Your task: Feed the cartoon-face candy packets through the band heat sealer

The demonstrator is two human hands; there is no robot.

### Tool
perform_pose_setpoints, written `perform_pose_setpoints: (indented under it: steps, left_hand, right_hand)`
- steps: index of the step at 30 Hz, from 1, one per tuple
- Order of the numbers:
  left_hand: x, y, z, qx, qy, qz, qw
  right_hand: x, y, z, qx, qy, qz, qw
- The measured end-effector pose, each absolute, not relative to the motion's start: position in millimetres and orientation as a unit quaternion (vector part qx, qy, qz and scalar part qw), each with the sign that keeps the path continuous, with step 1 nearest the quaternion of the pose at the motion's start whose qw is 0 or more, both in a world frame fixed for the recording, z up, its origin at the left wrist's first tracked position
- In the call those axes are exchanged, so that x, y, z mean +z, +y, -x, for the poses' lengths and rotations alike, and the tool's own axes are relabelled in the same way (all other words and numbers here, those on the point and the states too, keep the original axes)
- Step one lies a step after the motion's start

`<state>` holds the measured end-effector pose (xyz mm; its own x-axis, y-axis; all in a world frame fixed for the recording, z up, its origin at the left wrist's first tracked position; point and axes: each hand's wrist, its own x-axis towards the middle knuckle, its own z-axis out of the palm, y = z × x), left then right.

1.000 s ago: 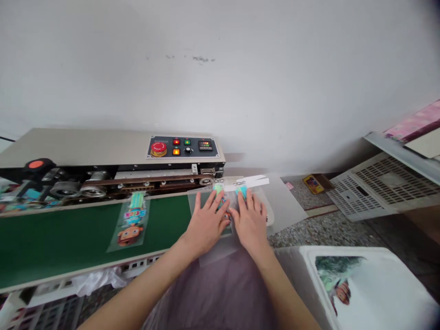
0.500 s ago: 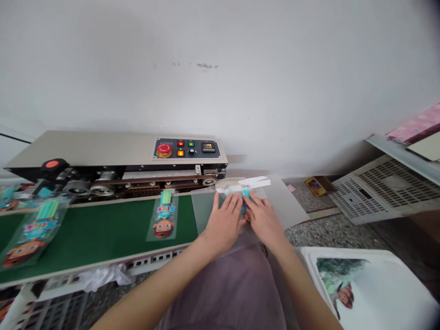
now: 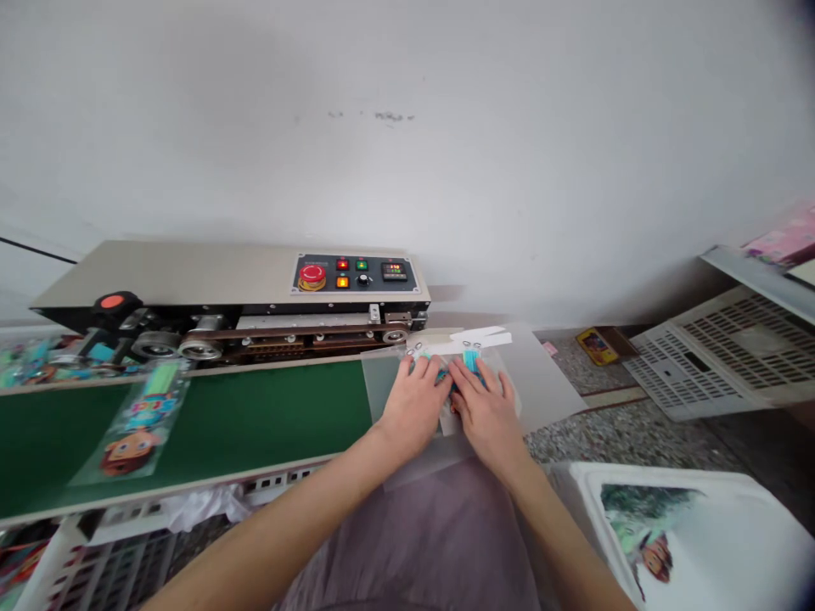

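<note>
The belt (image 3: 273, 416) looks matt and smooth from here, the packet (image 3: 132, 448) on it clear, glossy plastic. That machine housing (image 3: 210, 278) seems smooth painted metal, its wheels (image 3: 201, 349) shinier metal; the crate (image 3: 706, 348) is plastic, the lap cloth (image 3: 426, 543) softly creased.

packet (image 3: 148, 414) on belt (image 3: 273, 407) | panel (image 3: 353, 273) behind belt | box (image 3: 668, 473) right

one dusky mauve-grey garment (image 3: 439, 543), softly creased, with two bare forearms (image 3: 293, 518), bare left hand (image 3: 415, 406), bare right hand (image 3: 489, 414)
</note>
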<state>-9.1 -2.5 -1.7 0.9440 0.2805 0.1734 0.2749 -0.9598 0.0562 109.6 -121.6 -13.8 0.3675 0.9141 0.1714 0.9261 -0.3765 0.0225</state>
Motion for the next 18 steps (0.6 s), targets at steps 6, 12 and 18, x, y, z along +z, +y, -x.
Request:
perform_pose_setpoints:
  steps: [6, 12, 18]
  left_hand:
    - [-4, 6, 2, 0.080, 0.136, -0.987, 0.030]
    - [-9, 8, 7, 0.075, 0.146, -0.985, 0.048]
    - [-24, -3, 12, 0.100, 0.160, -0.980, 0.070]
  right_hand:
    - [-7, -116, -88, -0.088, -0.518, 0.850, 0.031]
    - [-8, -118, -96, -0.074, -0.532, 0.841, 0.065]
    - [-27, -137, -126, -0.063, -0.507, 0.857, 0.067]
